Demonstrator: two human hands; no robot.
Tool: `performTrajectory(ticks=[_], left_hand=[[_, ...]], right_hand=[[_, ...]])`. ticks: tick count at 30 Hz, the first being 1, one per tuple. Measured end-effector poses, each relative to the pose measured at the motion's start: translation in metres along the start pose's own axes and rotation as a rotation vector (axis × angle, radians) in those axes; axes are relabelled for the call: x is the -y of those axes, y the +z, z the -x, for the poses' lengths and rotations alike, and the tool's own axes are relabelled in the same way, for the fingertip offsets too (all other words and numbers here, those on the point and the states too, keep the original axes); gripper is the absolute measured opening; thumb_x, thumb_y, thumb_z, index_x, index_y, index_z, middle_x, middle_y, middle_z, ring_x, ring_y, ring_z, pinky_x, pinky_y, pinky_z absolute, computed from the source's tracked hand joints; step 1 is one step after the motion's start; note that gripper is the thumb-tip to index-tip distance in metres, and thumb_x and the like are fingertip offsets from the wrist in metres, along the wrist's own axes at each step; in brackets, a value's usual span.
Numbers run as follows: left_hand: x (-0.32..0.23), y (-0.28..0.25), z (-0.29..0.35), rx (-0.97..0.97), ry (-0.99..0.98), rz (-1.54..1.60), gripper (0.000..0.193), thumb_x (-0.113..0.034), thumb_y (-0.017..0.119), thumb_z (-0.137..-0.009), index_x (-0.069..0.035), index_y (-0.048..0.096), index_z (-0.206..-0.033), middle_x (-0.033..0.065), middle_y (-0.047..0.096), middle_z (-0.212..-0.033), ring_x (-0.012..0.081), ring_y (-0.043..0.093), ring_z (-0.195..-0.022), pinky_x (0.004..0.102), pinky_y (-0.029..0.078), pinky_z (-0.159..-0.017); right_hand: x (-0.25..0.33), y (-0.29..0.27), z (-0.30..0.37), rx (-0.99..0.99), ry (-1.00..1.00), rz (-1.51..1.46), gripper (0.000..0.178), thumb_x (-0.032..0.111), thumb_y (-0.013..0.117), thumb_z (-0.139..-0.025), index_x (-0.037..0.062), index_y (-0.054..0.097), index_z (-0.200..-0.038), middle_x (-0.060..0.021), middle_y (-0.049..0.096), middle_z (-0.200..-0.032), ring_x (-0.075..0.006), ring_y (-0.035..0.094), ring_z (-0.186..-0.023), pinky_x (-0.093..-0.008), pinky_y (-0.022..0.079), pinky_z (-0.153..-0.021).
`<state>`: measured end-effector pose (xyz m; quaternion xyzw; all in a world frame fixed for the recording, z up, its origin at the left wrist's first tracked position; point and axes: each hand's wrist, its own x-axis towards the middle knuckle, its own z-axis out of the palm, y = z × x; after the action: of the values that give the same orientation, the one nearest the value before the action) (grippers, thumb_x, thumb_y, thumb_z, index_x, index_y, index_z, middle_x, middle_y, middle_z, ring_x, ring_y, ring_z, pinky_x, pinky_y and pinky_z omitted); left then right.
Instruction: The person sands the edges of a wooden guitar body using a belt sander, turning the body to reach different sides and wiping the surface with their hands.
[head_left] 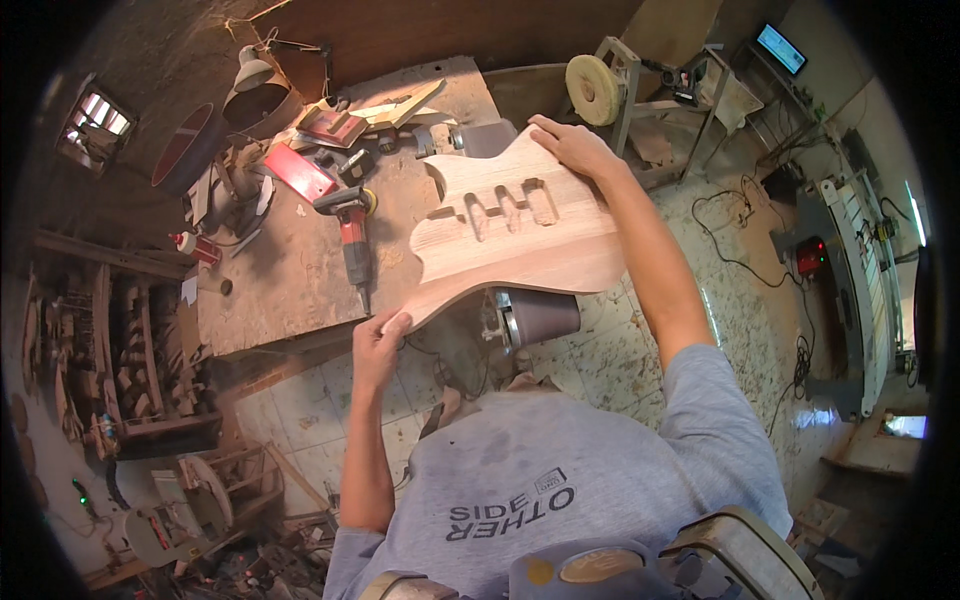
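Observation:
Both my hands grip an unfinished wooden guitar body [480, 265], pale and bare, with pickup cavities cut into its upward face. My left hand [379, 345] is closed on the horn at its near left edge. At the far edge, my right hand [575, 148] wraps over the wood, with its thumb side partly hidden. Beneath the body, a sanding belt on a drum [540, 316] shows at the near side, and more of the grey belt [487, 139] shows beyond it. The guitar body hides the middle of the belt; whether they touch I cannot tell.
A red and black angle grinder [354, 240] lies on the wooden workbench [290, 300], left of the guitar body. Behind it are a red block [299, 172] and wood pieces [410, 104]. A round yellow buffing wheel [593, 90] stands far right. Cables [745, 205] trail over the floor.

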<state>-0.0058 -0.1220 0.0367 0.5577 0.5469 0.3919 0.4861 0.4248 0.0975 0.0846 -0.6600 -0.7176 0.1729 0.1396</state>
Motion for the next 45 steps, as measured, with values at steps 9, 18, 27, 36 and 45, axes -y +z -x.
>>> performTrajectory(ticks=[9,18,27,36,45], left_hand=[[-0.022,0.059,-0.01,0.055,-0.061,0.063,0.041,-0.03,0.068,-0.099,0.001,0.075,-0.125,0.0051,0.072,-0.083,0.0106,0.063,-0.076,0.0286,0.051,-0.075],[-0.03,-0.012,-0.002,0.097,0.0,-0.25,0.042,-0.03,0.069,-0.091,0.005,0.077,-0.113,0.0139,0.079,-0.096,0.0189,0.072,-0.087,0.0339,0.055,-0.084],[-0.113,0.028,-0.091,0.042,0.277,-0.903,0.058,-0.054,0.069,-0.091,-0.003,0.077,-0.115,0.0204,0.073,-0.12,0.0379,0.068,-0.113,0.0449,0.054,-0.095],[-0.087,0.145,-0.2,0.169,0.667,-0.998,0.094,-0.079,0.06,-0.083,-0.007,0.061,-0.143,0.0192,0.061,-0.141,0.0382,0.05,-0.135,0.0481,0.033,-0.119],[-0.081,0.187,-0.238,0.038,0.628,-0.976,0.107,-0.087,0.066,-0.072,-0.006,0.063,-0.143,0.0151,0.063,-0.143,0.0344,0.05,-0.138,0.0478,0.032,-0.119]], right_hand=[[-0.061,-0.026,0.005,-0.03,-0.006,-0.013,0.056,0.056,0.042,-0.108,0.0242,0.049,-0.153,-0.0249,0.068,-0.132,-0.0477,0.062,-0.123,-0.051,0.048,-0.106],[0.013,0.001,0.003,0.016,0.002,-0.072,0.056,0.058,0.043,-0.106,0.0269,0.053,-0.152,-0.0266,0.068,-0.13,-0.0493,0.062,-0.123,-0.0513,0.049,-0.107],[0.02,-0.003,0.012,0.038,-0.075,-0.106,0.055,0.058,0.05,-0.105,0.024,0.06,-0.147,-0.0281,0.07,-0.124,-0.0476,0.065,-0.119,-0.0484,0.05,-0.104],[-0.038,-0.01,0.008,-0.002,-0.114,-0.019,0.057,0.057,0.053,-0.105,0.0323,0.05,-0.156,-0.0239,0.073,-0.121,-0.038,0.071,-0.113,-0.0428,0.053,-0.099],[-0.132,-0.055,0.076,0.129,0.3,-0.475,0.08,0.053,0.071,-0.095,0.0017,0.051,-0.153,-0.0133,0.067,-0.134,-0.0181,0.067,-0.112,-0.0307,0.054,-0.094]])
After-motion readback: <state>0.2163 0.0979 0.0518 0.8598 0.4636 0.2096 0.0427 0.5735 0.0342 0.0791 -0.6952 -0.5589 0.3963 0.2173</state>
